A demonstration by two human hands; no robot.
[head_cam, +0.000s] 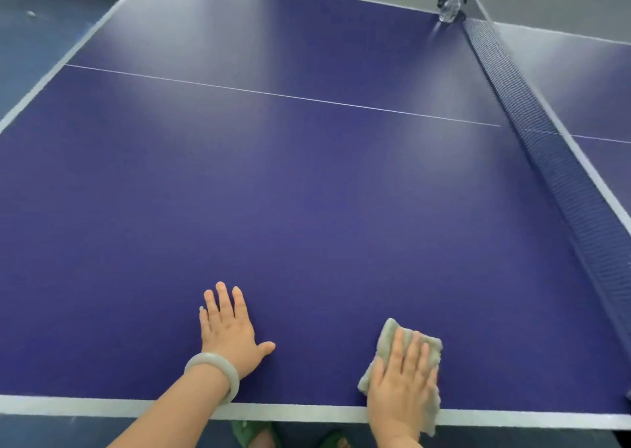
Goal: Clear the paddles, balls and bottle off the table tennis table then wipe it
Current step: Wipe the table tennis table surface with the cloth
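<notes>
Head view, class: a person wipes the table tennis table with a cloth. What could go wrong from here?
1. The spray bottle stands at the far edge of the table beside the net; a wide sweep might knock it off.
2. The cloth overhangs the near edge under the right hand and could slip off.
3. The left hand, flat on the surface, may leave prints; its bracelet might scrape.

**Matt board, nubbly cloth, glossy bangle**

The violet-blue table tennis table top [307,191] under both hands looks smooth and matt, with a faint sheen farther ahead. The grey-green cloth [387,342] beneath the right hand [403,382] is a soft, nubbly textile. The pale green bangle [211,369] behind the left hand [228,331] is polished and glossy. The dark blue net [560,161] to the right of the right hand is woven mesh.
</notes>
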